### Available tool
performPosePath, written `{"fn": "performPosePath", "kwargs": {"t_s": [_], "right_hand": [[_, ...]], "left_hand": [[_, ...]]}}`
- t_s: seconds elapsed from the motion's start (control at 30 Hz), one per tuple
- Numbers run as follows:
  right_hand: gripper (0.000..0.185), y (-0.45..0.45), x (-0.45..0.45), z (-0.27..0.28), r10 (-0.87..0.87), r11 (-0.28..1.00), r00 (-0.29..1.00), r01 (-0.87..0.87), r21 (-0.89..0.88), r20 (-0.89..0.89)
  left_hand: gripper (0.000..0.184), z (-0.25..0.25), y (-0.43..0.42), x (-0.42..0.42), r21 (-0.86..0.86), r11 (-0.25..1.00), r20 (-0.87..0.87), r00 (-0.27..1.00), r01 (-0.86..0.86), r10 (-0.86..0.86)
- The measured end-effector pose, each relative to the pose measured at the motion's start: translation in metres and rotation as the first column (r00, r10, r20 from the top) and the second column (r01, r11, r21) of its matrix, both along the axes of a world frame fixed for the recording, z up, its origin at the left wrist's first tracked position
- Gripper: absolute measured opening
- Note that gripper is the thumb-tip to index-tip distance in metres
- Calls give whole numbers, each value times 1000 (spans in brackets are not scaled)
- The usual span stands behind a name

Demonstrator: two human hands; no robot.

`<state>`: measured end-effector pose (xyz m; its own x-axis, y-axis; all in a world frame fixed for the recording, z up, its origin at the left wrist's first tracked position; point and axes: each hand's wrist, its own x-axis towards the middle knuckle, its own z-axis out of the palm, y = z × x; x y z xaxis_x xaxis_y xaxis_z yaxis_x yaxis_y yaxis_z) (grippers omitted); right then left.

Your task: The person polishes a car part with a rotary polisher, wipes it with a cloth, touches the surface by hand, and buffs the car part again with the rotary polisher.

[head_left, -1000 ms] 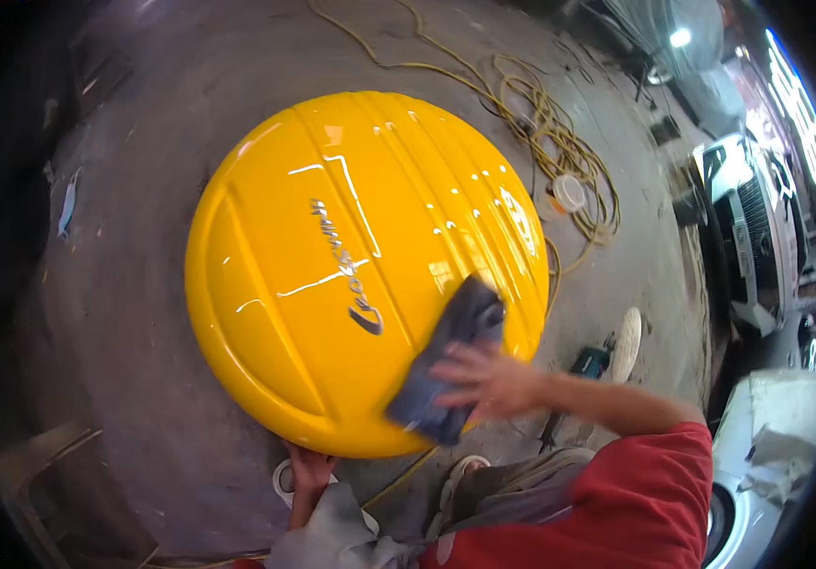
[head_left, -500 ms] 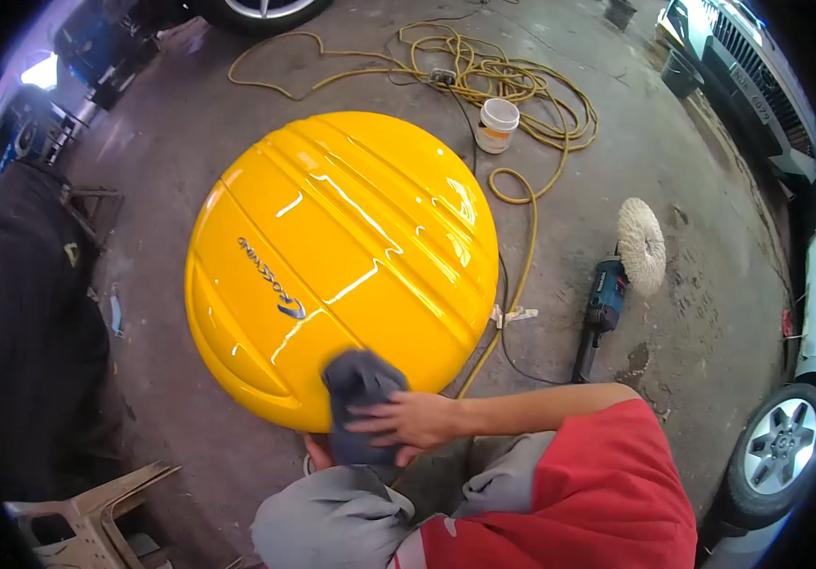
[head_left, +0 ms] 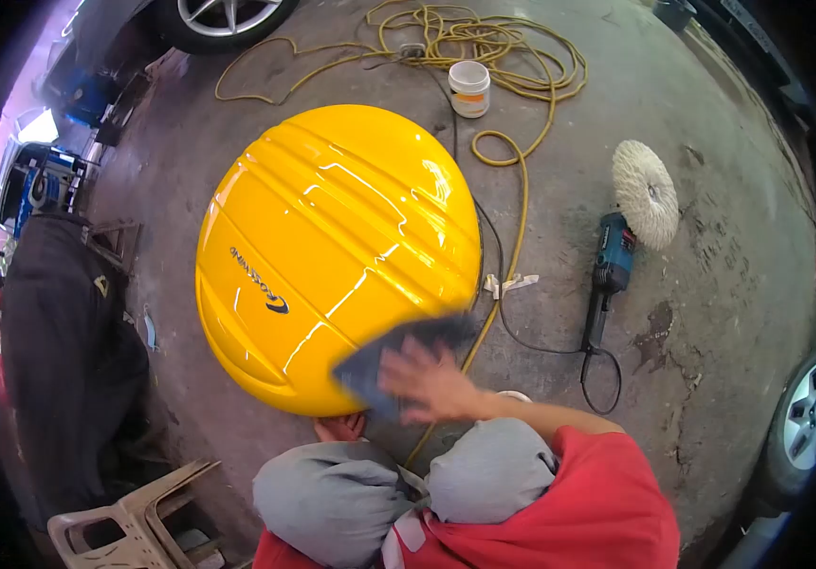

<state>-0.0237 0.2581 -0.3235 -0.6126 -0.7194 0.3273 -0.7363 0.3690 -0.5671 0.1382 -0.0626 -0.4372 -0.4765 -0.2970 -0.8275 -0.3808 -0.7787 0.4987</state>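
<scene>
A glossy yellow spare wheel cover point(head_left: 318, 237) with raised ribs and "Crosswind" lettering faces up in front of my knees. My right hand point(head_left: 427, 381), blurred by motion, has its fingers spread over a dark grey cloth point(head_left: 370, 365) at the cover's near right edge. The cloth is partly smeared by motion too. Below the near rim, my left hand point(head_left: 339, 427) grips the cover from underneath; part of it is hidden by the cover and my knee.
A polisher point(head_left: 614, 251) with a fluffy white pad lies on the floor at right. Behind the cover are a white tub point(head_left: 469, 90) and a coiled yellow cord point(head_left: 522, 156). A brown plastic stool point(head_left: 133, 522) stands lower left, near a dark draped cloth point(head_left: 71, 332). Car wheels show at the edges.
My right hand has swept the grey cloth rightward along the cover's near edge, and the cloth has spread wider. The head view has shifted. My left hand stays at the near rim.
</scene>
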Motion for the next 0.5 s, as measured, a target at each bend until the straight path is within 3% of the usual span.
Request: {"fn": "performPosePath", "kwargs": {"t_s": [0.03, 0.13, 0.17, 0.2, 0.23, 0.27, 0.3, 0.33, 0.37, 0.47, 0.5], "right_hand": [[68, 3, 17, -23, 261, 964, 965, -260, -59, 17], [72, 25, -20, -43, 129, 988, 991, -131, -81, -38], [70, 26, -48, -49, -112, 979, 994, 110, -171, 0], [67, 28, -82, -25, -426, 897, 904, 416, -152, -37], [62, 28, -123, -14, -592, 784, 803, 594, -177, 71], [56, 35, -182, -50, -573, 779, 819, 534, -329, -27], [51, 41, -208, -74, -521, 853, 838, 507, -120, -163], [46, 46, -234, -97, -422, 884, 858, 462, 78, -294], [43, 42, -230, -89, -477, 853, 827, 517, 69, -297], [48, 8, -126, 11, -632, 770, 775, 629, 106, -11], [54, 3, -77, 22, -449, 883, 887, 459, 98, -105]], "left_hand": [[77, -2, 1, -3, -2, 1000, -2, 1000, 8, -8], [83, -2, -6, -1, 104, 995, -88, 996, 0, 9], [84, 3, 2, -5, 64, 998, -39, 999, -24, 26], [86, 7, 10, -7, 27, 998, 9, 999, -52, 52], [86, 9, 17, -7, 20, 996, 5, 997, -84, 83], [91, 9, 19, -6, 33, 998, -24, 999, -45, 46], [98, 10, 17, -5, 40, 999, -53, 999, 1, 1], [86, 4, 11, -7, 107, 991, 6, 996, -86, 86], [86, 7, 11, -5, 96, 990, 0, 995, -99, 99], [84, 1, 18, -12, 10, 995, -7, 995, -95, 95], [84, -9, 11, -6, 34, 997, -17, 997, -73, 73]]}}
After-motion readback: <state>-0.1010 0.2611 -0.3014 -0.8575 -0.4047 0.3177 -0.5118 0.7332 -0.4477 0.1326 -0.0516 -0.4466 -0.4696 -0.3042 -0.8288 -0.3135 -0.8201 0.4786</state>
